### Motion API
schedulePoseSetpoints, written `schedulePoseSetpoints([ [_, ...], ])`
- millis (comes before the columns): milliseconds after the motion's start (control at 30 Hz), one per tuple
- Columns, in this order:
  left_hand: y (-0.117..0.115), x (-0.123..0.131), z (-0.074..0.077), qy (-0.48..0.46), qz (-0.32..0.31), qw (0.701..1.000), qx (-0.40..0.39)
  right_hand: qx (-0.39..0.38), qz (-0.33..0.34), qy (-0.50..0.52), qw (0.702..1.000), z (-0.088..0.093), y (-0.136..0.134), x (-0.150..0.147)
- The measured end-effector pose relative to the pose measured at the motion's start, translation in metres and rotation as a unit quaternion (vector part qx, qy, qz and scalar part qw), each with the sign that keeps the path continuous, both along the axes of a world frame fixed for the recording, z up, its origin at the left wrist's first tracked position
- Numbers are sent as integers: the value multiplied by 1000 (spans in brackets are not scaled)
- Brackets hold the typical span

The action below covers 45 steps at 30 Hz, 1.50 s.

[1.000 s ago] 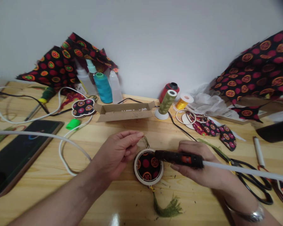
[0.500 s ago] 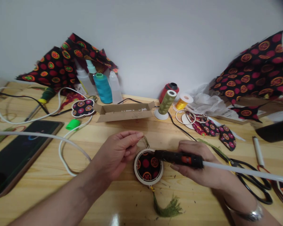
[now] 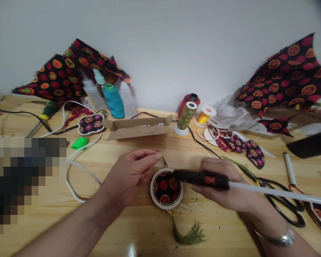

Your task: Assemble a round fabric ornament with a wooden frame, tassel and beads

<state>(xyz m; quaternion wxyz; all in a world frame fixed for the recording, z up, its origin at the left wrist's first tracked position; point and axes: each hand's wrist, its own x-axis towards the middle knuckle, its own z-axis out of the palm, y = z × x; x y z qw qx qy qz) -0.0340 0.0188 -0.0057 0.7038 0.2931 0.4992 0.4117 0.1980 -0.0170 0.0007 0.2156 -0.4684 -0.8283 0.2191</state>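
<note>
A round ornament (image 3: 155,184) with a pale rim and dark patterned fabric in its centre lies on the wooden table. From its lower end hangs a green tassel (image 3: 189,233). My left hand (image 3: 135,169) pinches the thin cord loop (image 3: 162,159) at the ornament's top. My right hand (image 3: 222,178) is closed around a black glue gun (image 3: 203,179), whose long white glue stick (image 3: 273,191) sticks out behind. The gun's front end is over the upper right rim of the ornament; whether it touches cannot be seen.
Beyond my hands stand an open cardboard box (image 3: 139,129), a green thread spool (image 3: 187,116), and a blue thread cone (image 3: 113,101). Black-handled scissors (image 3: 283,203) lie right of my right wrist. A green cap (image 3: 79,143) and white cable (image 3: 69,175) are at left. A pixelated patch covers the left edge.
The whole view has shifted slightly, so things sit a little further left. Both hands, the glue gun and the ornament keep the same positions relative to one another.
</note>
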Motion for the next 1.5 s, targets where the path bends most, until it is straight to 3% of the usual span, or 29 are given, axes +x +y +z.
schedulePoseSetpoints([
  [267,-1,1,-2,162,-57,984,55,-80,-37,109,990,4,1,2],
  [467,-3,1,0,266,-129,952,78,-161,-123,266,943,-6,-4,16],
  [567,-7,3,-3,306,-162,931,120,-184,-181,351,900,-17,-6,22],
  [633,-10,3,-7,346,-185,901,184,-176,-199,418,869,-20,-5,22],
  [733,-13,3,-14,442,-209,813,316,-149,-185,486,841,-19,-1,17],
  [833,-15,3,-21,507,-219,728,406,-144,-168,511,831,-16,2,13],
  [933,-15,2,-24,532,-223,688,441,-150,-167,514,828,-16,2,14],
  [1200,-13,3,-19,545,-243,689,412,-150,-204,508,823,-18,-1,17],
  [1333,-12,3,-17,536,-247,709,385,-156,-199,476,842,-16,-2,19],
  [1500,-12,2,-18,523,-205,740,369,-135,-204,447,860,-17,-2,21],
])
